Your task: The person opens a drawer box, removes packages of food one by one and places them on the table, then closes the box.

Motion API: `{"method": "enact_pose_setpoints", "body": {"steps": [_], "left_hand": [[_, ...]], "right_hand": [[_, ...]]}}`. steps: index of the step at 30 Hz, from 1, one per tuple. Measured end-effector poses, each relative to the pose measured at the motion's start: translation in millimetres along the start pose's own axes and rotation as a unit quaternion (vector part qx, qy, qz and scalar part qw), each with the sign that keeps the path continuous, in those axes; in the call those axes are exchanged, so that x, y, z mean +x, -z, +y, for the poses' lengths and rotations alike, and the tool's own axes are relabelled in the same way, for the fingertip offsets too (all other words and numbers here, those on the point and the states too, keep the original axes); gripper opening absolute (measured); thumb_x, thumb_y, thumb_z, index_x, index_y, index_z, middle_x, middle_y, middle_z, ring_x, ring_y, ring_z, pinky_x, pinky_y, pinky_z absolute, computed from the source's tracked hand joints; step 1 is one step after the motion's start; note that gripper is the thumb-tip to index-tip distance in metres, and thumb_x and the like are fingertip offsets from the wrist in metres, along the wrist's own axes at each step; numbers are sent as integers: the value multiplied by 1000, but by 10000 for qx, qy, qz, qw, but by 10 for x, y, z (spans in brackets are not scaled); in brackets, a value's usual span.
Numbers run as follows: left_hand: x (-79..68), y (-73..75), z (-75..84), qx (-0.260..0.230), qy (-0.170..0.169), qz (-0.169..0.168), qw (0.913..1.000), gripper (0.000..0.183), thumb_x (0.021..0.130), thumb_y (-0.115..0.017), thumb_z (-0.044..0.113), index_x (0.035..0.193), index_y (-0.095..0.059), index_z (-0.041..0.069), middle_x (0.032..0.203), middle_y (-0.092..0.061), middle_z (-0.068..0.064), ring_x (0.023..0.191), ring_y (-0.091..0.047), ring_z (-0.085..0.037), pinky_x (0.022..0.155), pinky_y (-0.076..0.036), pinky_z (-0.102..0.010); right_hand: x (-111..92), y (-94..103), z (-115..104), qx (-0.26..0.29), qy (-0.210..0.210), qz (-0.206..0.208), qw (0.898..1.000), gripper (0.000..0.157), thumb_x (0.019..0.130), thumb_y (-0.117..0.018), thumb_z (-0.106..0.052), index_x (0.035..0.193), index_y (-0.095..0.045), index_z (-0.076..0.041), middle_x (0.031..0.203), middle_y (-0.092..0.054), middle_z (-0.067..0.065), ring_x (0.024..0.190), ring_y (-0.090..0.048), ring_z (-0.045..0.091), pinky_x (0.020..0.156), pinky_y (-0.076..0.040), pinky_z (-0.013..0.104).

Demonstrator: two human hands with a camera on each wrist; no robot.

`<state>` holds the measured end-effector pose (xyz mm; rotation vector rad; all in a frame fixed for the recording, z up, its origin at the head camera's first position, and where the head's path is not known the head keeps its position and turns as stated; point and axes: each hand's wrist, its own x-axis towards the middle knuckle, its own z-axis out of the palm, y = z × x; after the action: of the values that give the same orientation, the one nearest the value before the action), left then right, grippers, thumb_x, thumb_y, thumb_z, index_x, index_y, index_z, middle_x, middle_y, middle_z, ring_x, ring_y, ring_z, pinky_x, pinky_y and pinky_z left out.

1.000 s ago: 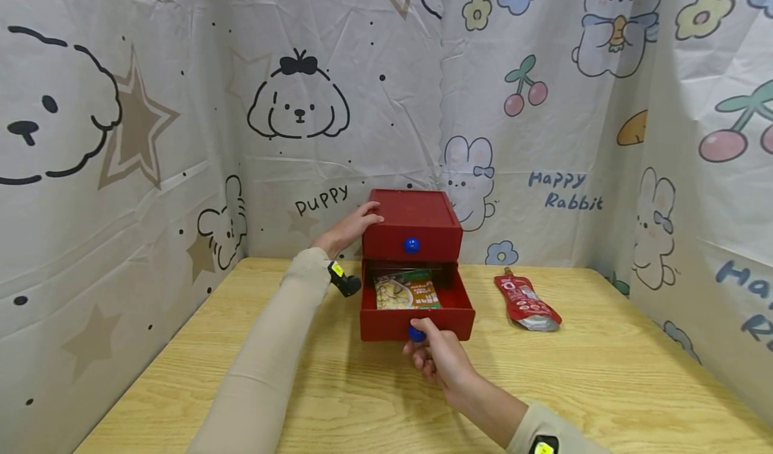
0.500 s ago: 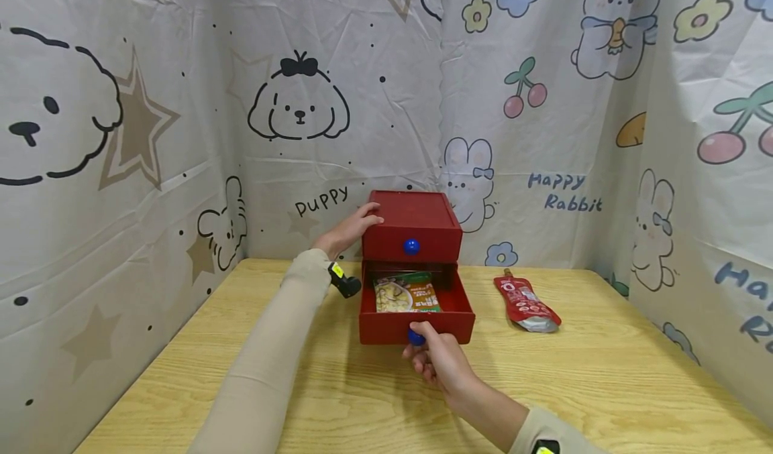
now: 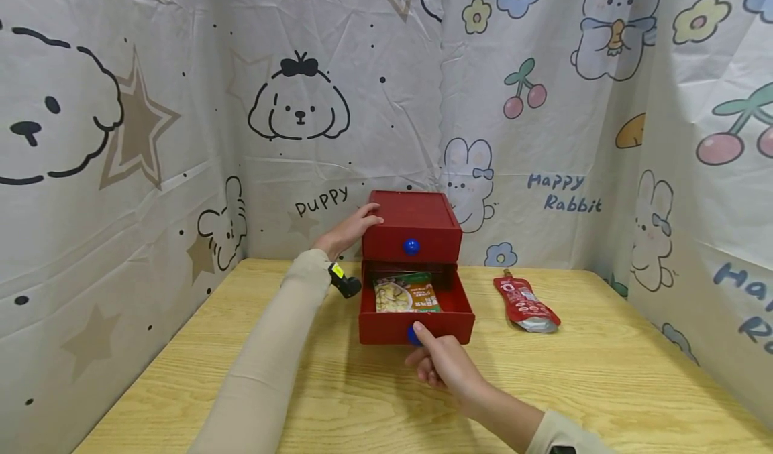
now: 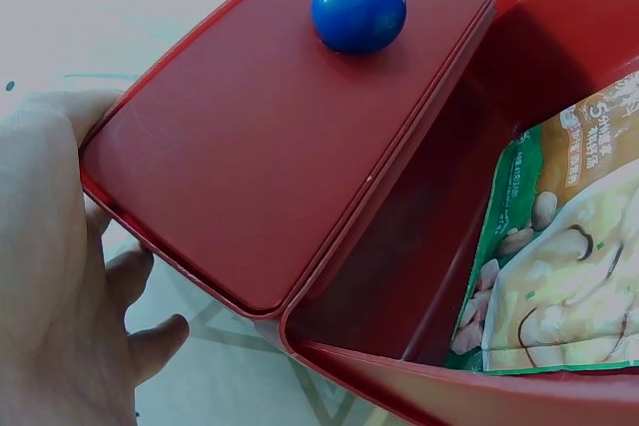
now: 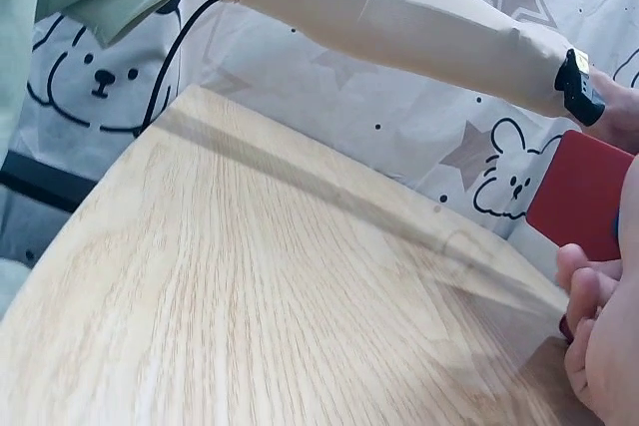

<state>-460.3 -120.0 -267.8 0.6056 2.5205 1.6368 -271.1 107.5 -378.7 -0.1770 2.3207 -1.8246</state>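
Note:
A red drawer cabinet (image 3: 417,209) with two drawers stands on the table. Its lower drawer (image 3: 443,328) is pulled out, and a flat green-and-orange food packet (image 3: 407,293) lies in it, also seen close in the left wrist view. My left hand (image 3: 350,231) grips the cabinet's upper left edge, some fingers over the top and others along the side. At the lower drawer's blue knob (image 3: 413,335) is my right hand (image 3: 449,367). Its thumb tip lies in front of the knob, while the fingers are loosely bent below and apart from it.
A red spouted pouch (image 3: 527,305) lies on the wooden table (image 3: 604,367) right of the cabinet. The upper drawer with its blue knob (image 3: 411,246) is closed. Patterned curtains (image 3: 302,165) stand behind and along both sides.
The lower drawer came out slightly further, then stopped. My right hand has loosened from its knob and shifted a little right and down. My left hand stays on the cabinet.

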Motion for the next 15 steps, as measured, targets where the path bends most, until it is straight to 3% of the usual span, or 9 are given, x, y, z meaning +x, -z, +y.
{"method": "enact_pose_setpoints", "body": {"steps": [4, 7, 9, 12, 15], "left_hand": [[3, -3, -11, -27, -4, -10, 10000, 64, 109, -46, 33, 166, -22, 17, 171, -14, -10, 156, -11, -30, 123, -14, -50], [6, -2, -14, -72, -31, -6, 10000, 64, 109, -45, 32, 166, -22, 16, 171, -14, -11, 156, -11, -30, 123, -13, -50], [4, -1, -11, -111, -53, 13, 9999, 63, 109, -45, 31, 165, -22, 16, 170, -14, -11, 156, -11, -30, 123, -13, -50], [0, 0, 0, -119, -85, 24, 9999, 63, 109, -45, 30, 165, -22, 14, 170, -14, -12, 156, -11, -31, 123, -13, -50], [2, 1, 2, -80, -78, -11, 9999, 64, 109, -45, 32, 166, -21, 14, 171, -13, -11, 156, -11, -30, 123, -13, -51]], "right_hand": [[-71, 87, -21, -725, 236, -394, 9963, 76, 104, -43, -64, 93, -77, 4, 59, -62, 1, 48, -47, 7, 48, -34, 23], [-128, 163, -80, -1611, 508, -869, 9818, 71, 106, -41, -61, 96, -77, 0, 63, -65, 2, 49, -54, 13, 48, -41, 27], [-171, 211, -148, -2380, 844, -1112, 9612, 67, 107, -41, -59, 95, -77, -5, 64, -65, 0, 52, -59, 15, 51, -46, 30], [-235, 269, -274, -3600, 1438, -1153, 9146, 61, 106, -41, -62, 87, -77, -17, 62, -61, -8, 55, -59, 12, 54, -47, 31], [-295, 311, -414, -4420, 1891, -960, 8716, 54, 102, -46, -66, 82, -76, -26, 62, -57, -17, 58, -54, 5, 54, -44, 31]]}}
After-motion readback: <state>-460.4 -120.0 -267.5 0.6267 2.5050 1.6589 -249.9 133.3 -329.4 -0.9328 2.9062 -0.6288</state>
